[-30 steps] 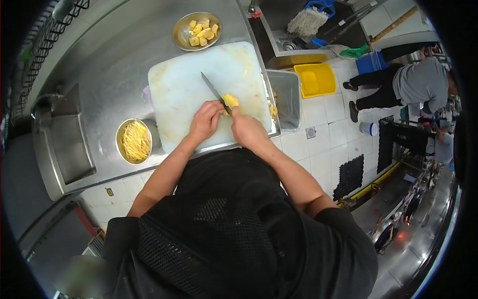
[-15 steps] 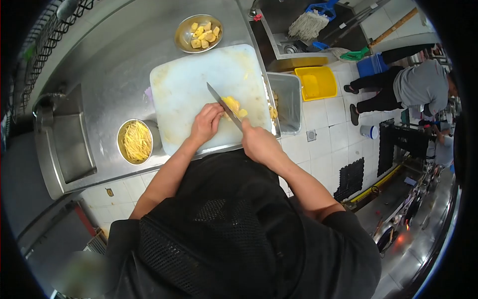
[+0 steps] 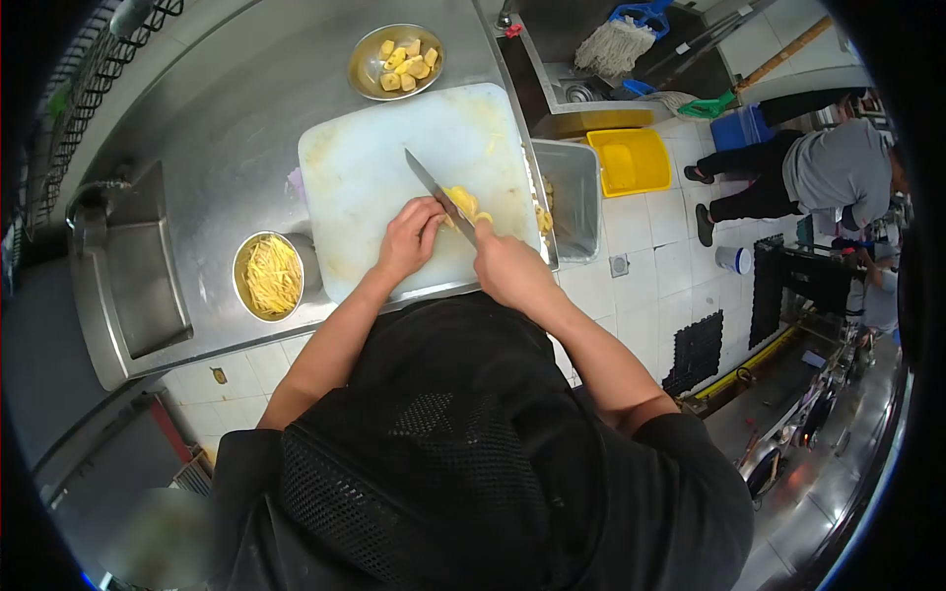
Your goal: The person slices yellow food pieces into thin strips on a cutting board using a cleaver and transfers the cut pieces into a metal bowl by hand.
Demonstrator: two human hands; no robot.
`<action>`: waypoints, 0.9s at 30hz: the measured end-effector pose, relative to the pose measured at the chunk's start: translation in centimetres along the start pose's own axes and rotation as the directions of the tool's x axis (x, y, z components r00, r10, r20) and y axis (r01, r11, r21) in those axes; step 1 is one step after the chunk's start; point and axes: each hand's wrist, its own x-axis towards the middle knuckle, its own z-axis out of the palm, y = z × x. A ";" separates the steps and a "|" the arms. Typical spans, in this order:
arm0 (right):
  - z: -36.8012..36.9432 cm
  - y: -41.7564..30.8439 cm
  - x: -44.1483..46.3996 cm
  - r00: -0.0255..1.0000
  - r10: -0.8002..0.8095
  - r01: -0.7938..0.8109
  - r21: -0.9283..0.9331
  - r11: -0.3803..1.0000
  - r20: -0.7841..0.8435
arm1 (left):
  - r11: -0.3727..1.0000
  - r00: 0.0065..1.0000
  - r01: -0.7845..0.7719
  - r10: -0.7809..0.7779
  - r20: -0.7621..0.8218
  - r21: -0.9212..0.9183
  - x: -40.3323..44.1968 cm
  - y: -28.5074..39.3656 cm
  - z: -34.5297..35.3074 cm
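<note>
On the white cutting board (image 3: 370, 177), my right hand (image 3: 512, 271) is wrapped round the handle of a kitchen knife (image 3: 429, 181), whose blade points away and to the left. Pale yellow slices that look like ginger (image 3: 461, 201) lie along the blade's right side. Curled fingers of my left hand (image 3: 410, 237) press on a ginger piece left of the blade, mostly hidden by the fingers and knife. Thin yellow strips (image 3: 272, 276) fill a round metal container (image 3: 307, 266) to the left. Beyond the board, a metal bowl (image 3: 367, 77) holds several peeled chunks (image 3: 408, 67).
A grey bin (image 3: 581, 207) with scraps stands below the counter's right edge, beside a yellow tub (image 3: 631, 163). A sink basin (image 3: 146, 286) is at the far left. Mops (image 3: 616, 47) stand at upper right. Another person (image 3: 838, 172) stands across the tiled floor.
The knife and my right hand have shifted slightly left, the blade closer to my left fingers. My left hand stays nearly in place on the ginger.
</note>
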 end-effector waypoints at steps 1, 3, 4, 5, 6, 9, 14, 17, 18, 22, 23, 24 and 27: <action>-0.5 0.2 -1.1 0.999 0.022 -0.022 0.002 1.000 0.028 | 1.000 1.000 -0.004 0.004 0.011 0.016 0.2 0.1 0.0; -1.0 0.5 -2.8 0.997 0.046 -0.046 0.001 0.999 0.060 | 1.000 1.000 -0.021 0.021 0.007 0.021 0.3 0.3 0.0; -1.1 0.6 -3.6 0.996 0.045 -0.045 -0.006 0.999 0.081 | 0.999 0.999 -0.041 0.041 0.006 0.030 0.3 0.3 0.0; -1.2 0.6 -3.9 0.994 0.043 -0.042 -0.013 0.999 0.100 | 0.999 0.999 -0.038 0.038 0.005 0.030 0.2 0.3 0.0; -0.8 0.8 -3.6 0.994 0.040 -0.039 -0.014 0.999 0.102 | 0.999 0.999 -0.041 0.041 0.005 0.035 0.2 0.3 0.0; 2.7 1.5 -0.9 1.000 -0.011 0.012 0.029 1.000 -0.017 | 0.999 0.999 -0.033 0.033 0.009 0.043 -0.1 -0.2 0.1; 3.4 0.9 2.7 0.993 -0.037 0.041 0.033 0.999 -0.110 | 0.998 0.999 -0.034 0.034 0.009 0.049 -0.3 -0.1 0.0; 0.7 0.9 -0.8 0.999 -0.034 0.034 0.003 0.999 -0.021 | 0.998 1.000 -0.018 0.019 -0.015 0.055 -0.1 -0.2 0.3; 0.0 1.1 -1.9 0.999 -0.034 0.034 -0.003 0.999 -0.014 | 0.997 0.999 -0.042 0.042 -0.012 0.060 0.0 -0.2 0.2; -0.7 1.7 -3.8 0.997 -0.006 0.008 -0.023 1.000 0.080 | 0.998 1.000 -0.029 0.029 -0.006 0.055 0.0 0.2 0.1; -0.5 1.8 -4.0 0.997 -0.002 0.004 -0.023 1.000 0.081 | 0.998 1.000 -0.026 0.026 -0.005 0.055 0.0 0.2 0.1; 0.6 2.1 -3.3 0.997 0.000 0.002 -0.021 1.000 0.083 | 0.998 0.999 -0.034 0.034 -0.006 0.061 -0.1 -0.1 0.1; 4.1 2.2 1.0 0.996 -0.060 0.062 0.031 0.998 -0.068 | 0.997 0.999 -0.032 0.032 -0.004 0.068 0.0 -0.1 0.3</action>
